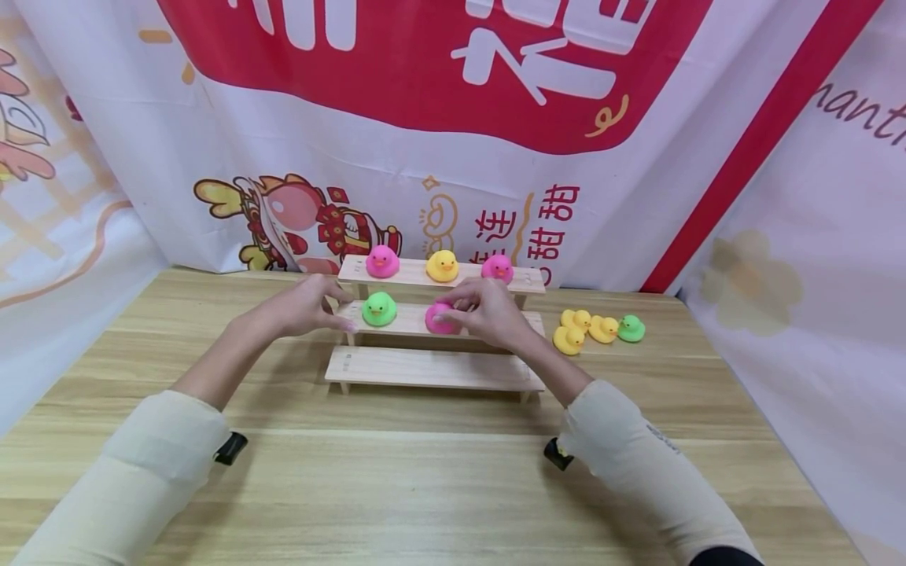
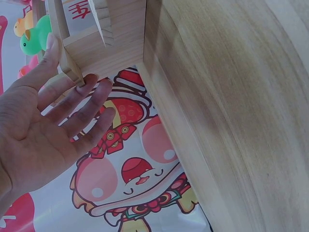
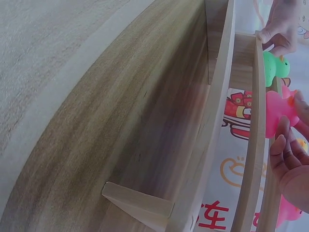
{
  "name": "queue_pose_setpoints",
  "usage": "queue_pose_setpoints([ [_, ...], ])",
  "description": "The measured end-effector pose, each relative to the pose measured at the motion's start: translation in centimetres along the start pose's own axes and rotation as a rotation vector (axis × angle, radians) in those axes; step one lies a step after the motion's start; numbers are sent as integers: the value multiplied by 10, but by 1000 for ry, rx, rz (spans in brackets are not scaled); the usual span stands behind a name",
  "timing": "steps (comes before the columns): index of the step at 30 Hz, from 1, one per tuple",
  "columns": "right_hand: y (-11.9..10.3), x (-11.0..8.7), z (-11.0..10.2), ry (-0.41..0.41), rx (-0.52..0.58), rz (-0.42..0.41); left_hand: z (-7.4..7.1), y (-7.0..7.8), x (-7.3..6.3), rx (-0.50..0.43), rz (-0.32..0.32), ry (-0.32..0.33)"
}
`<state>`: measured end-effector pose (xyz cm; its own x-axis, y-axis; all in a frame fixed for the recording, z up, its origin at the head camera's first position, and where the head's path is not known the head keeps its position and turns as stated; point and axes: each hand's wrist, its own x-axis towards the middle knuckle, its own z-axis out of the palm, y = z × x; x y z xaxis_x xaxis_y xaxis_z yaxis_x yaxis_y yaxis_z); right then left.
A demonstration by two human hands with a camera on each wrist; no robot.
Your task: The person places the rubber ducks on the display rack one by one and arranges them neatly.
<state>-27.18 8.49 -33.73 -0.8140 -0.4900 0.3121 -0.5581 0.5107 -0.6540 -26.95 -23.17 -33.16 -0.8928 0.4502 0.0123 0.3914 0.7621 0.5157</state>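
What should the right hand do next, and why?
Probably the right hand should loosen its grip on the held pink duck, since that duck appears to rest on the middle shelf, beside the green duck, while the left hand holds the shelf's end.

Left sleeve: cream, with a thick cuff
Right sleeve: also cream, bearing a dark marking (too small for us to read)
Wrist pieces: black, one beside each cuff
Band: black, across the right sleeve
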Motion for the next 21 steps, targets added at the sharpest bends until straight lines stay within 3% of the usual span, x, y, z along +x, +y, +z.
queue_pose_setpoints([
  [21, 0, 1, -2, -24, 4, 13, 0, -1, 2, -4, -10, -11],
])
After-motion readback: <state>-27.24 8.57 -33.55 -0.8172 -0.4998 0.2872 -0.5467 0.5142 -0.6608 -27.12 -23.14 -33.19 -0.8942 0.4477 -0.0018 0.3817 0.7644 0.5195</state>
